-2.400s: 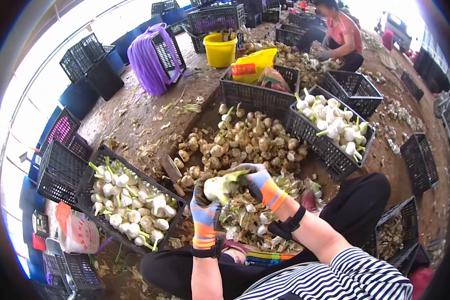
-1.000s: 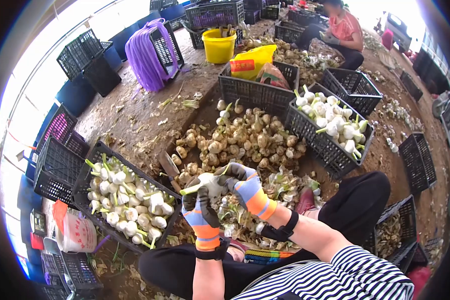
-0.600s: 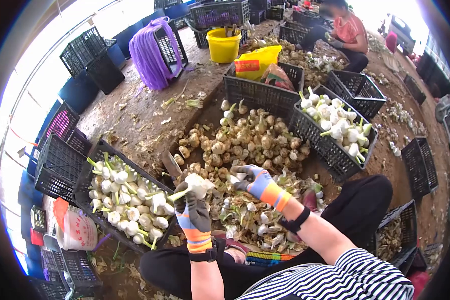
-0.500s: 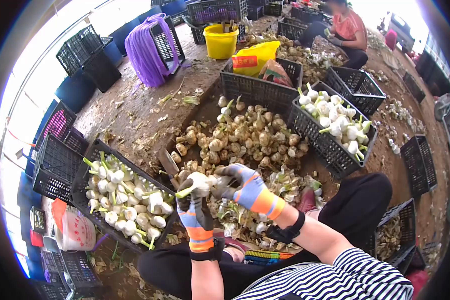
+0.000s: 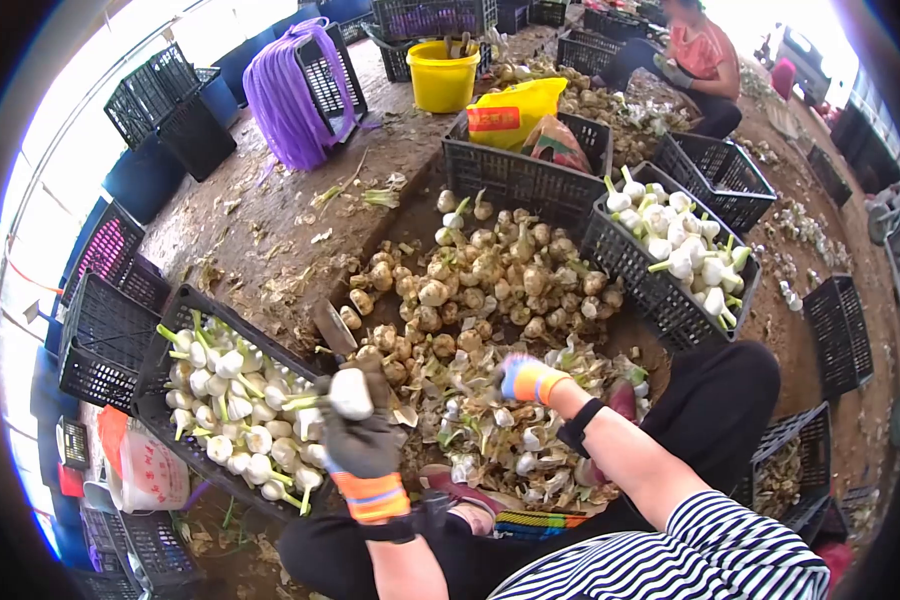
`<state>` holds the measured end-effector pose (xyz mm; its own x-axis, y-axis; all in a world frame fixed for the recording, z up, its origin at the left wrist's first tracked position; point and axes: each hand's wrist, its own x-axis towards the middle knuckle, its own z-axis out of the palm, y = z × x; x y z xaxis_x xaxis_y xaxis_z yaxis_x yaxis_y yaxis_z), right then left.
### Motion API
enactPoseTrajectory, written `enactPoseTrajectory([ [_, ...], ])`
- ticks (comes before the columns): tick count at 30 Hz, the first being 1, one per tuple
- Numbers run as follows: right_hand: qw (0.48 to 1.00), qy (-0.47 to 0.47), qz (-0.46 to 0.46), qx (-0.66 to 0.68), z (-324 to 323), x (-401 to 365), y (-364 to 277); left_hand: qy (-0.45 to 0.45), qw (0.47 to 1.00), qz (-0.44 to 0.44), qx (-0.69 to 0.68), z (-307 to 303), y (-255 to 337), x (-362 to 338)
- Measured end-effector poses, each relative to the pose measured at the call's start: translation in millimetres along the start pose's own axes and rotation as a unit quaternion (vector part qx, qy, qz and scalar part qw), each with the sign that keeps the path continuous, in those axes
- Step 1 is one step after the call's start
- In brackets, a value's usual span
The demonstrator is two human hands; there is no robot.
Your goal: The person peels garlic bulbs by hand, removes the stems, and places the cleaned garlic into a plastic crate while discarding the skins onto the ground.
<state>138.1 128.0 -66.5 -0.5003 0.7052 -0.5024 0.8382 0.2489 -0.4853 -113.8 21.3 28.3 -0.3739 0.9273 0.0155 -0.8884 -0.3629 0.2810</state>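
Note:
My left hand (image 5: 362,440), in a grey, blue and orange glove, is closed round a peeled white garlic bulb (image 5: 351,394) with its green stem pointing left. It is beside the right edge of a black crate (image 5: 150,392) of white bulbs (image 5: 260,440). My right hand (image 5: 522,380), gloved alike, hangs over the loose peelings (image 5: 490,420); its fingers are smeared by motion. A heap of unpeeled bulbs (image 5: 490,270) lies beyond both hands. A flat blade-like tool (image 5: 334,328) stands at the heap's left edge.
Another crate (image 5: 635,275) of white bulbs stands at the right. Behind the heap, a crate (image 5: 515,178) holds a yellow bag (image 5: 515,112). Further back are a yellow bucket (image 5: 443,80), purple strapping (image 5: 295,95) and a seated person (image 5: 700,60). Empty crates (image 5: 838,335) stand around.
My left hand has moved left and turned, carrying the bulb towards the left crate. My right hand has come away from the bulb and moved right.

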Motion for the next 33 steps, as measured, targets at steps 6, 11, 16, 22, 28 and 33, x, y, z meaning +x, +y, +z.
enactPoseTrajectory([
  [6,0.965,0.188,0.152,0.105,25.4,72.5,30.2,-0.090,0.990,0.103,0.033,52.5,85.0,18.5],
  [11,0.969,0.099,0.213,0.082,24.0,143.9,0.1,0.038,0.995,0.066,0.067,8.9,52.0,24.1],
  [16,0.883,0.221,0.109,0.399,60.3,140.2,23.9,0.166,0.961,0.018,0.221,14.1,-5.1,18.4],
  [22,0.546,0.009,-0.136,0.827,-6.7,5.3,-49.2,0.006,0.863,-0.021,0.505,-19.7,-72.4,5.2],
  [28,0.715,0.087,-0.178,0.670,-44.7,-42.8,-90.6,-0.046,0.884,0.028,0.464,13.7,-73.4,-5.5],
  [33,0.695,0.190,-0.191,0.666,-39.5,-54.9,-118.3,-0.135,0.685,0.233,0.677,19.0,-68.9,-14.1],
])
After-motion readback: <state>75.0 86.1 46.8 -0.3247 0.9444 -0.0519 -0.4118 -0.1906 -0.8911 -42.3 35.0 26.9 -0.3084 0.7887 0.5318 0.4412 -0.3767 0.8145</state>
